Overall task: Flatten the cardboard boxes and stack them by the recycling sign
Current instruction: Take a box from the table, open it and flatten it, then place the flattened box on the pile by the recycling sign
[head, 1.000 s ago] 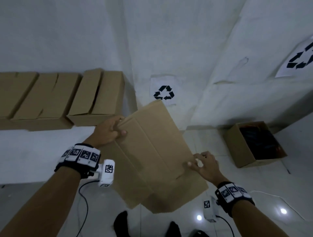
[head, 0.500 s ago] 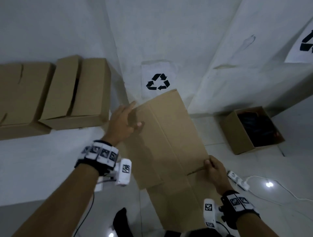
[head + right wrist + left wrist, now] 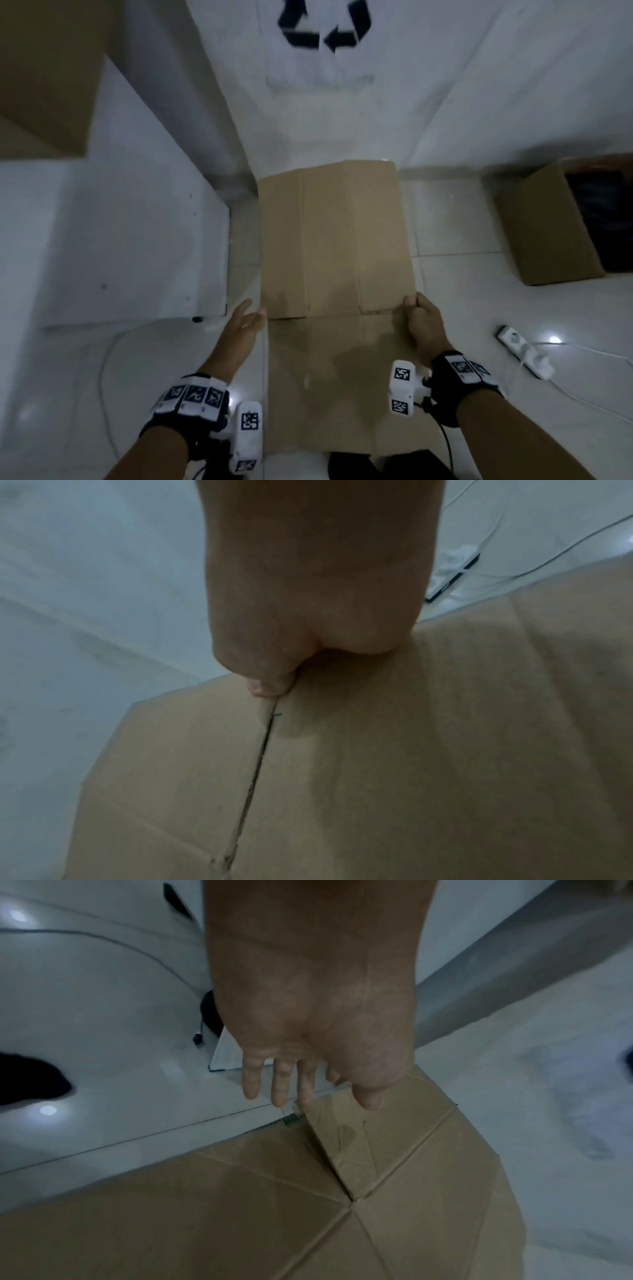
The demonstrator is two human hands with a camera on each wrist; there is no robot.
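A flattened cardboard box (image 3: 335, 240) lies on the white tiled floor, its far edge at the wall below the recycling sign (image 3: 323, 27). My right hand (image 3: 419, 317) grips its right edge near a flap crease, fingers curled round the cardboard (image 3: 342, 764), thumb on top. My left hand (image 3: 245, 320) hovers with straight fingers beside the left edge, holding nothing; in the left wrist view its fingertips (image 3: 281, 1093) hang above the corner of the flattened box (image 3: 342, 1204).
A white table (image 3: 113, 240) stands on the left with an unflattened cardboard box (image 3: 48, 75) on it. An open cardboard box (image 3: 565, 222) with dark contents sits on the floor at right. A white power strip (image 3: 524, 351) and cable lie on the right.
The flattened box has come down from in front of me onto the floor below the sign. My left hand has let go of it; my right hand still grips the right edge.
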